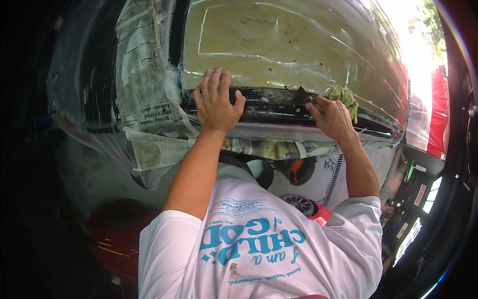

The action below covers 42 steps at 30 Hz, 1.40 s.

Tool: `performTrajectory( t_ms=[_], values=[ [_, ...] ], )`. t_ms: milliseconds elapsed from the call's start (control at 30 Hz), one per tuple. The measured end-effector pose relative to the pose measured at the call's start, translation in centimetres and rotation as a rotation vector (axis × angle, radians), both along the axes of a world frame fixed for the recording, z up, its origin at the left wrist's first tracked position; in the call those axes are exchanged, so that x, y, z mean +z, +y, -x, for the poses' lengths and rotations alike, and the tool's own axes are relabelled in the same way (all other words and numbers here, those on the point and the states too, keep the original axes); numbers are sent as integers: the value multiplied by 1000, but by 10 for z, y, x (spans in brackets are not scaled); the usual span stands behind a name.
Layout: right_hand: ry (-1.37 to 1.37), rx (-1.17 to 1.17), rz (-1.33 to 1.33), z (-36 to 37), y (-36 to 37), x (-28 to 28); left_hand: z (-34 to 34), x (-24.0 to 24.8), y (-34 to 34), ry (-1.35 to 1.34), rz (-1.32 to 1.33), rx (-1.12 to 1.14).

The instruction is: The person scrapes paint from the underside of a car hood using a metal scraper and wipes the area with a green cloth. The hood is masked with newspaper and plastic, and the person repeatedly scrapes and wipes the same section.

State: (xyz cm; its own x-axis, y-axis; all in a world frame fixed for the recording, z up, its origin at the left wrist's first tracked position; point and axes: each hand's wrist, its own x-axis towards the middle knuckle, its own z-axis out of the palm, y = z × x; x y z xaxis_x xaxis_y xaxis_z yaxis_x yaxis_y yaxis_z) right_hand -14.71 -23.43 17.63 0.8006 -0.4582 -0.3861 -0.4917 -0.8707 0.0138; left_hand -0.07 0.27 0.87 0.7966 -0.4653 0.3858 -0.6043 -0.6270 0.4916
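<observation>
My left hand (218, 102) lies on the wet edge of a car roof panel (269, 35), fingers spread, holding nothing. The panel is dull yellow-green with a black border strip (269, 103) on its near side. My right hand (334, 115) is closed on a small dark piece of sandpaper (300, 94), whose pointed corner shows past my fingertips on the strip. A green cloth (344, 97) rests on the panel right beside that hand, partly hidden behind it. Whether my fingers also grip the cloth is hard to make out.
Taped newspaper (142, 70) and clear plastic film (89, 124) cover the left of the car, with more paper along its near edge. A dark bucket (302, 172) and a wheel (298, 203) stand below on the floor. Cluttered dark shelving (423, 192) is at right.
</observation>
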Motion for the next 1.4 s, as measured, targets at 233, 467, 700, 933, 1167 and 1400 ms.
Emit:
performTrajectory(
  t_ms=[233,467,700,933,1167,1400],
  values=[
    [-98,-12,-116,1,-22,-11,1,0,-1,6,-17,0],
    [101,-30,-130,-18,-23,7,2,-2,-2,17,-30,0],
    [-1,14,-179,-4,-33,-13,2,-1,-2,-13,-37,8],
    [29,32,-120,0,-31,-13,0,-6,-2,-36,-33,2],
    [41,42,-133,-1,-25,-14,2,-7,-3,-29,-45,8],
    [-25,132,-120,-2,-30,-12,2,-4,-3,-16,-36,8]
  ],
)
